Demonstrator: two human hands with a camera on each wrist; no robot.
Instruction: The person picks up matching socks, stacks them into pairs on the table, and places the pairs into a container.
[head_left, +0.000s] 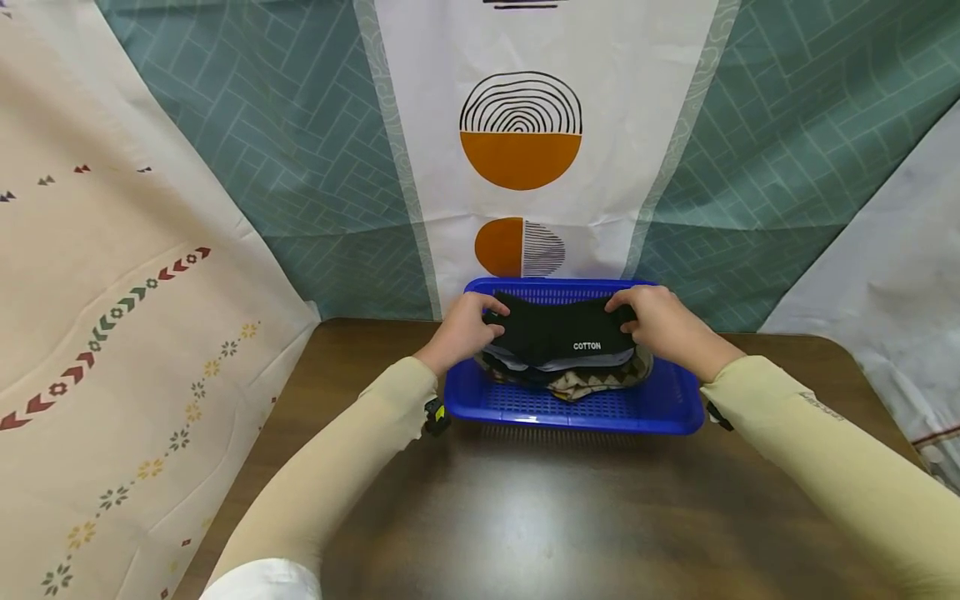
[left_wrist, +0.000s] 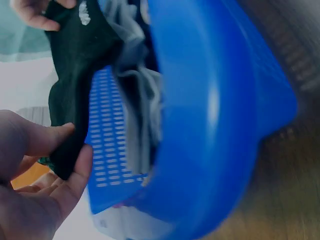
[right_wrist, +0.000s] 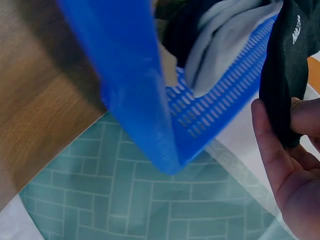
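Note:
A black sock (head_left: 555, 327) with white COTTON lettering is stretched sideways over the blue basket (head_left: 573, 422). My left hand (head_left: 461, 332) pinches one end between thumb and fingers, and the other end is in the pinch of my right hand (head_left: 670, 327). Beneath it, folded grey socks (head_left: 577, 364) and brown-and-cream patterned cloth pieces (head_left: 581, 385) lie in the basket. In the left wrist view, the black sock (left_wrist: 75, 80) hangs above the basket's slotted wall. The right wrist view shows my right thumb and fingers (right_wrist: 272, 145) on its end.
The basket stands on a brown wooden table (head_left: 525, 517), near its back edge. Behind it hangs a green and white patterned curtain (head_left: 517, 200). A cream printed cloth (head_left: 112, 333) hangs to the left, and a white cloth (head_left: 885, 308) to the right.

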